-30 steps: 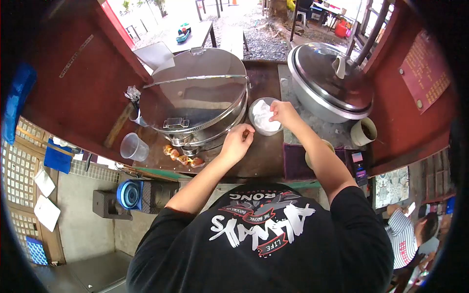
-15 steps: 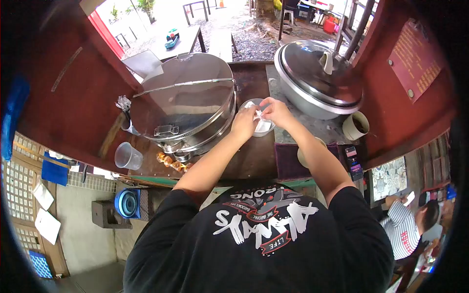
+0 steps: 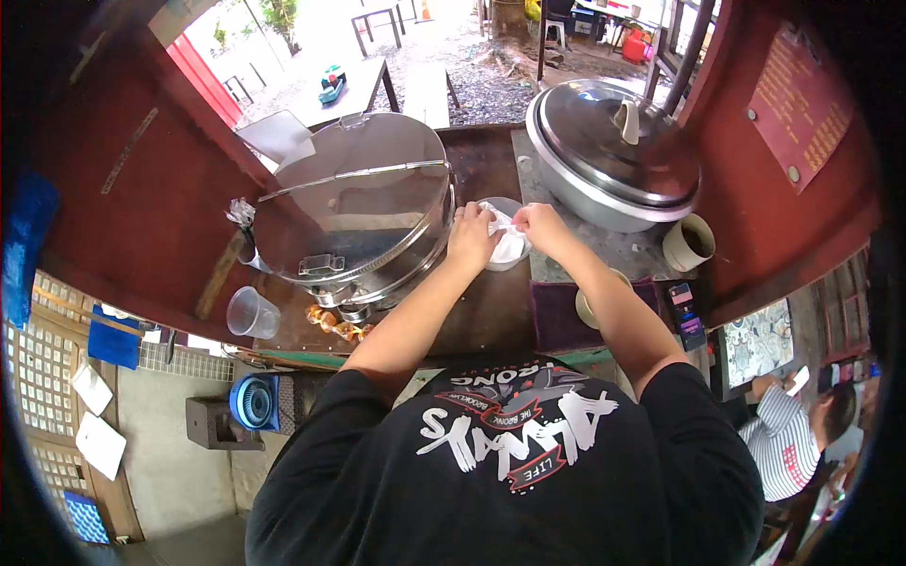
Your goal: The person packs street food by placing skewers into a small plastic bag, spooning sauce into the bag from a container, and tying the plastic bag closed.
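Observation:
A crumpled sheet of thin white plastic [image 3: 510,247] lies in and over a clear plastic bowl [image 3: 503,265] on the brown counter. My left hand [image 3: 474,238] pinches its left side at the bowl's rim. On the other side, my right hand [image 3: 545,226] grips the sheet's upper right edge between thumb and fingers. Part of the sheet is stretched between both hands. Whether it is a bag or a flat piece, I cannot tell. Left of the bowl, close to my left forearm, stands a large round steel steamer [image 3: 377,222] with a hinged lid.
A big lidded pot [image 3: 609,174] stands at right, beside a beige cup [image 3: 689,242] and a phone [image 3: 687,316]. Another round container [image 3: 587,309] sits partly under my right forearm. At left are a clear plastic cup [image 3: 253,313] and wrapped brown balls [image 3: 328,322]. A person [image 3: 788,443] is behind, right.
My hands have moved slightly apart, the right one going right and down, and more of the white sheet shows between them. The whole view has shifted a little.

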The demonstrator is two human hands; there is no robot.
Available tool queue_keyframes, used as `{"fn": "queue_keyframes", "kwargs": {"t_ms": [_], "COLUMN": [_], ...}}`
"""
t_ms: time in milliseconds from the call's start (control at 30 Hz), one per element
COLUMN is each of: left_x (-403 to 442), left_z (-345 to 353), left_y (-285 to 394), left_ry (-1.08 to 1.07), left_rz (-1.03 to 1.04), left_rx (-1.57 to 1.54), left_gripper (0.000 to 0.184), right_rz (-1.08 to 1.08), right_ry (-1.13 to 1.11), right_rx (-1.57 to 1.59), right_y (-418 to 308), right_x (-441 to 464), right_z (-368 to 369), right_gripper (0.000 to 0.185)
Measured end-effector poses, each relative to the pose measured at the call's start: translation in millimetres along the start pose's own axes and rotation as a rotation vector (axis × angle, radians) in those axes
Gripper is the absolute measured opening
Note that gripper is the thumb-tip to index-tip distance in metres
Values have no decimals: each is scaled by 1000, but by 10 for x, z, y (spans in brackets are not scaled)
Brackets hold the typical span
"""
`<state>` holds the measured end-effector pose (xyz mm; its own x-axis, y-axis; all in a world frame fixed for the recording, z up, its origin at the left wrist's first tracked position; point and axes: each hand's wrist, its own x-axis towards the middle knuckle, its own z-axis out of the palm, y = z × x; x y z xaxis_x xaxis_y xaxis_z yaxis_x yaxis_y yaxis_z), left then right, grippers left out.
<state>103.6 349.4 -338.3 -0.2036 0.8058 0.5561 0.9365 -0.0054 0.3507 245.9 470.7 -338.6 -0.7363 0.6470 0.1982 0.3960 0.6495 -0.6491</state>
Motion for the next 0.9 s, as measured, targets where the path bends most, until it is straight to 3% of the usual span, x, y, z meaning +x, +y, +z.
{"fn": "queue_keyframes", "kwargs": {"t_ms": [67,300,567,800,900], "left_x": [5,70,151,211,198], "left_z": [14,164,227,103,178], "left_y": [15,-19,26,128,82], "left_ry": [-72,-250,-252,-310,-229], "left_rz": [-69,-284,-289,-361,-317], "left_rx": [8,-24,-71,-129,-155], "left_gripper": [19,13,26,31,32], "right_rz": [-70,-59,6,-87,-97], "right_ry": [-1,16,86,240,298], "right_rx": [-125,-131,-256,-230,-195], "right_y": [-39,-222,-470,-669,-792], "right_x": [-37,-156,-267,-411,-458], "right_z": [-27,-114,-328,-531,-641], "right_gripper": [7,5,4,4,6]}}
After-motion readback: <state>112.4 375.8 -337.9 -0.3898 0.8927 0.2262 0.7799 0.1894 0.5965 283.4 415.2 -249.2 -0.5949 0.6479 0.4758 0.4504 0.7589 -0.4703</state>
